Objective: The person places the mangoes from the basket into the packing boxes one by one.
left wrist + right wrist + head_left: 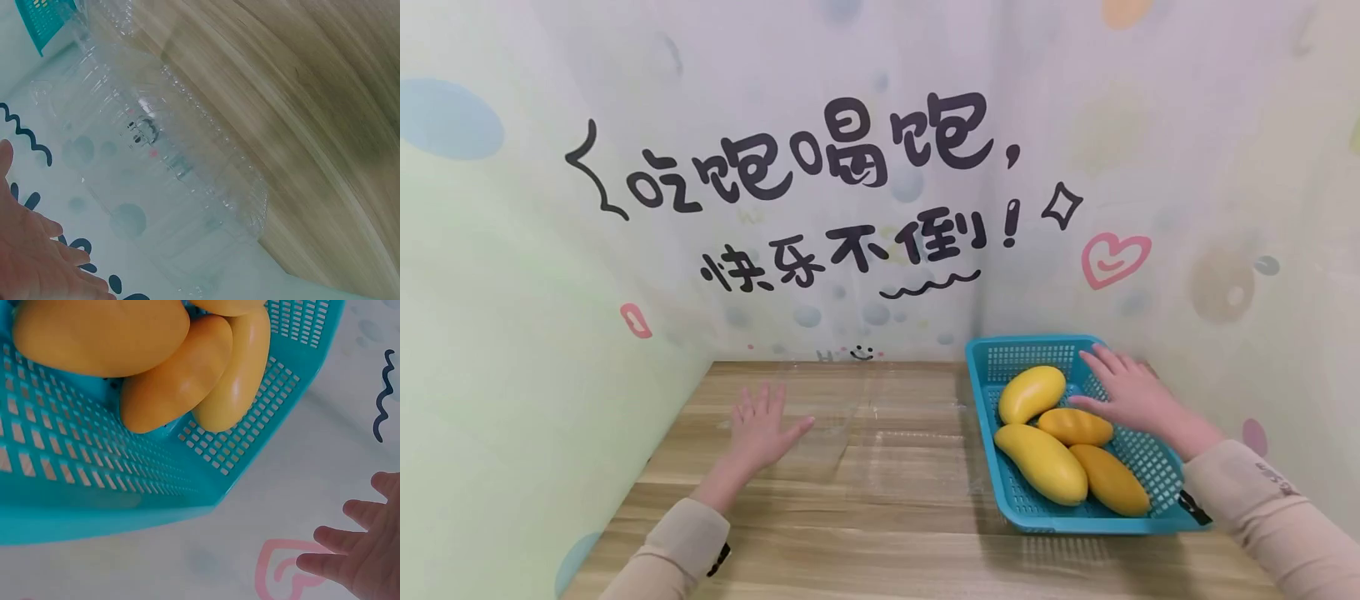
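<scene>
A teal plastic basket [983,442] stands on the right of the table, holding several yellow and orange mangoes [1043,467]. My right hand [1133,396], fingers spread and straight, is over the basket's far right part and holds nothing. In the right wrist view the mangoes [178,375] lie inside the basket, apart from my fingers. Left of the basket lies a clear plastic container [917,467], also seen close in the left wrist view; its see-through edges are hard to make out. Near its left side my left hand [762,432] is spread, with nothing in it.
The wood-grain table [820,550] runs back to a printed wall [850,325] with black lettering and a pink heart. Another wall [512,375] borders the table on the left.
</scene>
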`<state>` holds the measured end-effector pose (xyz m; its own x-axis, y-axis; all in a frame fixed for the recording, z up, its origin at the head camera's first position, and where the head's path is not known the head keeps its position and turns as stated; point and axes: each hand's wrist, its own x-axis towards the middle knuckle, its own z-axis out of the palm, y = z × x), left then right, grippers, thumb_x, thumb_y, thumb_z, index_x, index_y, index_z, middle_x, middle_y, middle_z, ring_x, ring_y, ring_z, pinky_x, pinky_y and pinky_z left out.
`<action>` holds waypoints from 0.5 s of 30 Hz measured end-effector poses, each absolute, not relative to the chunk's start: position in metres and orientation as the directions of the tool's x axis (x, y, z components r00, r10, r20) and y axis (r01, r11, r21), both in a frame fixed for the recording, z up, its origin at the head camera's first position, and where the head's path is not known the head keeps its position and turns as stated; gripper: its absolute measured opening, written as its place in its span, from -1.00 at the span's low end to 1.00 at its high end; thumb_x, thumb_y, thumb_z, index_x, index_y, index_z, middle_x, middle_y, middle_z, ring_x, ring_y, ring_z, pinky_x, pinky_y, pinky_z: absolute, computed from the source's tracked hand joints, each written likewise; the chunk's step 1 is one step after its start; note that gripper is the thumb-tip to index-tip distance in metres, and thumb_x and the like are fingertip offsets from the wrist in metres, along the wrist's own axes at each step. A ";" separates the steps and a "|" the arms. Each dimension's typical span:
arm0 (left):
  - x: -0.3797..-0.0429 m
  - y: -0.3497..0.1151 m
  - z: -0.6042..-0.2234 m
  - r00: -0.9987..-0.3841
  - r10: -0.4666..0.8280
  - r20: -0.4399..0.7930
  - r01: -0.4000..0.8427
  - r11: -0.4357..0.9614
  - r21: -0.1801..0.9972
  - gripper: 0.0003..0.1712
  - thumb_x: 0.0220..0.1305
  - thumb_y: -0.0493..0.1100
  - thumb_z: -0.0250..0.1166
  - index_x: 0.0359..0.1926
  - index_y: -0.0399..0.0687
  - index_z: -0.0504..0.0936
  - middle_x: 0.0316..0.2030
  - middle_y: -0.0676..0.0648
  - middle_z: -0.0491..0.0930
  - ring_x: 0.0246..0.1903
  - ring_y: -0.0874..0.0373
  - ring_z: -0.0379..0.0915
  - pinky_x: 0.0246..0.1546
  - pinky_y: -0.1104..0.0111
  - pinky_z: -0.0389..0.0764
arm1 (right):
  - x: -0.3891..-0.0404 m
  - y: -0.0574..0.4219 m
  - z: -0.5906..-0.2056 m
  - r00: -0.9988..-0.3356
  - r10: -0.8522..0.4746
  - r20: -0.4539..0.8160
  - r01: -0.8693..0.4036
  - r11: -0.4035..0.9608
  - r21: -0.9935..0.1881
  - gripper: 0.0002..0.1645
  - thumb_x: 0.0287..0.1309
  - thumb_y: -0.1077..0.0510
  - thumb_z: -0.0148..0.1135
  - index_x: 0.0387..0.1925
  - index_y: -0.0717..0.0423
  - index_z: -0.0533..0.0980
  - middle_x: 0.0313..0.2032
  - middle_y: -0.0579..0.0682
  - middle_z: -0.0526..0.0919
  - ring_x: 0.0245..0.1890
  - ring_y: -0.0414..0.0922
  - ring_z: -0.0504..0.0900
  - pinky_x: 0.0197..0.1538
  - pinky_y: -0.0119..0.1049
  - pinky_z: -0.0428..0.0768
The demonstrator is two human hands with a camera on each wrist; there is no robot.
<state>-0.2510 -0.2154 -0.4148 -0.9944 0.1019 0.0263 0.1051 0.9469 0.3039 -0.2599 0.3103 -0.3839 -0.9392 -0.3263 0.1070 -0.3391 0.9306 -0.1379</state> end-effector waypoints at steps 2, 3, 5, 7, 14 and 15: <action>-0.250 -0.214 -0.416 -0.995 0.098 0.026 0.101 0.954 0.283 0.03 0.21 0.36 -0.06 0.40 -0.23 -0.18 0.36 -0.40 -0.34 0.29 -0.41 -0.62 0.21 -0.28 -0.40 | -0.259 0.307 -0.384 -0.940 -0.326 0.097 -0.337 0.929 -0.153 0.05 0.09 -0.35 0.05 0.31 0.36 0.06 0.30 0.44 0.01 0.21 0.45 0.02 0.17 0.38 0.07; -0.250 -0.212 -0.416 -0.995 0.096 0.027 0.100 0.957 0.272 0.03 0.21 0.37 -0.06 0.40 -0.22 -0.18 0.37 -0.39 -0.33 0.29 -0.41 -0.61 0.21 -0.28 -0.39 | -0.258 0.306 -0.383 -0.941 -0.326 0.088 -0.337 0.927 -0.165 0.05 0.09 -0.35 0.05 0.31 0.36 0.06 0.30 0.44 0.01 0.21 0.45 0.02 0.16 0.38 0.08; -0.247 -0.209 -0.419 -0.994 0.105 0.036 0.111 0.959 0.263 0.01 0.22 0.35 -0.05 0.40 -0.24 -0.16 0.37 -0.39 -0.32 0.29 -0.42 -0.57 0.22 -0.28 -0.37 | -0.257 0.303 -0.384 -0.942 -0.329 0.071 -0.337 0.923 -0.187 0.06 0.09 -0.36 0.04 0.31 0.35 0.05 0.30 0.43 0.00 0.21 0.46 0.03 0.14 0.38 0.12; -0.243 -0.203 -0.422 -0.991 0.126 0.055 0.136 0.954 0.268 -0.03 0.24 0.30 -0.02 0.39 -0.27 -0.11 0.36 -0.42 -0.27 0.30 -0.42 -0.51 0.23 -0.27 -0.34 | -0.256 0.300 -0.386 -0.942 -0.330 0.054 -0.334 0.918 -0.212 0.07 0.08 -0.38 0.03 0.32 0.34 0.04 0.30 0.43 -0.01 0.21 0.45 0.04 0.12 0.37 0.18; -0.210 -0.172 -0.433 -0.936 0.241 0.258 0.313 0.903 0.293 -0.20 0.20 0.05 0.19 0.27 -0.39 0.16 0.25 -0.47 0.09 0.23 -0.38 0.00 0.21 -0.16 0.12 | -0.250 0.291 -0.404 -0.932 -0.361 0.019 -0.356 0.909 -0.218 0.06 0.07 -0.41 -0.01 0.31 0.31 0.08 0.25 0.41 0.11 0.08 0.35 0.34 -0.02 0.23 0.42; -0.204 -0.166 -0.434 -0.924 0.257 0.284 0.339 0.892 0.298 -0.21 0.18 0.03 0.20 0.26 -0.38 0.18 0.23 -0.47 0.13 0.20 -0.37 0.06 0.19 -0.14 0.19 | -0.248 0.288 -0.406 -0.931 -0.366 0.015 -0.360 0.908 -0.216 0.05 0.07 -0.40 0.00 0.30 0.32 0.10 0.24 0.41 0.13 0.05 0.34 0.38 -0.06 0.20 0.46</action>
